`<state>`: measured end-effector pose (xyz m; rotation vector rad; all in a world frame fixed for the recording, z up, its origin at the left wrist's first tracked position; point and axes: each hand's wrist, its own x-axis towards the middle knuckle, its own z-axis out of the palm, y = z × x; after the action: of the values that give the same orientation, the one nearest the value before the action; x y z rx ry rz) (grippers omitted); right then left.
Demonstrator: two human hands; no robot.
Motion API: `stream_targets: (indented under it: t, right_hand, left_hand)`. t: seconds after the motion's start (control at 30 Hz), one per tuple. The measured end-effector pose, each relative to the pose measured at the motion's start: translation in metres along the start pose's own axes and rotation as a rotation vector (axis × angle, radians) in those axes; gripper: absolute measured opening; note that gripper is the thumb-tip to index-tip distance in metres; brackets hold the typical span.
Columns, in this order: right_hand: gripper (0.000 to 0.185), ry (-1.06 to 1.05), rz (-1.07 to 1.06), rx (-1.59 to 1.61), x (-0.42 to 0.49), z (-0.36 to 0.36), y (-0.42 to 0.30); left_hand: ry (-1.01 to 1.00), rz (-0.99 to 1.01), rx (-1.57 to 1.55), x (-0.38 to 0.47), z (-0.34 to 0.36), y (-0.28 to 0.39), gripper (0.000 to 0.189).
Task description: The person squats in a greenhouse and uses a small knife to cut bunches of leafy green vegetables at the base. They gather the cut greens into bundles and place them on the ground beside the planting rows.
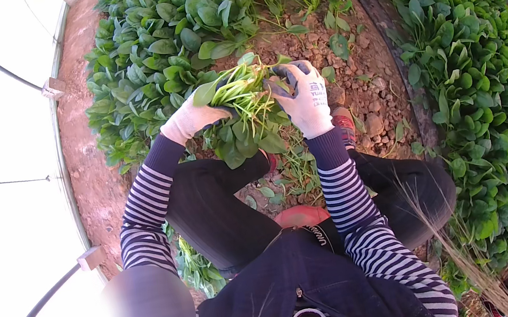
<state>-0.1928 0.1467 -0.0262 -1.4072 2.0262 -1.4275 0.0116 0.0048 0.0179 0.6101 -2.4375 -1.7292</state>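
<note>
A bunch of leafy greens that look like spinach (243, 92) is in my left hand (198, 112), its pale stems and root ends pointing to the right and its leaves hanging below. My left hand wears a white knit glove with a dark palm and wraps the bunch from the left. My right hand (301, 95), gloved the same way, is at the root ends with thumb and fingers curled around a small leaf or stem. Whether its fingertips grip that piece is hard to tell.
Dense spinach-like plants (160, 48) grow ahead and to the left, with another bed (469, 87) on the right past a dark strip (401, 58). Cloddy soil (371, 103) and loose leaves (298, 166) lie between my legs. Dry stalks (456, 250) stand at lower right.
</note>
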Motion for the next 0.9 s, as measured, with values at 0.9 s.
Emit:
stream_targets:
  t: [0.9]
  right_hand:
    - [0.019, -0.180, 0.288, 0.864, 0.021, -0.028, 0.017]
  left_hand:
    - [-0.011, -0.090, -0.231, -0.006, -0.008, -0.013, 0.059]
